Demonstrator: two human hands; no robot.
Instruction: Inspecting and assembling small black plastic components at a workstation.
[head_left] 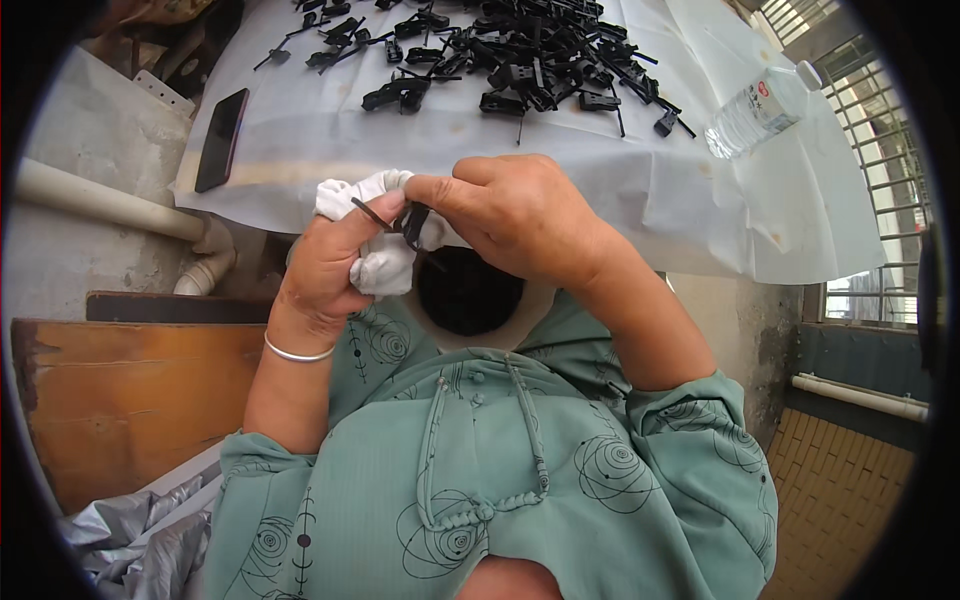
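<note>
Between my two hands, just in front of the table edge, is a small black plastic part (413,224) with a thin dark stem sticking out to the left. My left hand (318,262), wearing a silver bangle, grips the part together with a bunched white cloth (383,272). Fingers of my right hand (525,215) are bent and closed at the part's upper side; their tips are partly hidden. Below the hands, a round pale container (541,305) with a dark inside stands close to my lap. A heap of similar black parts (530,65) lies across the far side of the table.
A whitish plastic sheet (300,125) covers the table and hangs over its near edge. A dark phone (222,140) lies at the left, and a clear plastic bottle (757,112) lies at the right. A brown wooden panel (140,400) and a pale pipe (110,205) are left of me.
</note>
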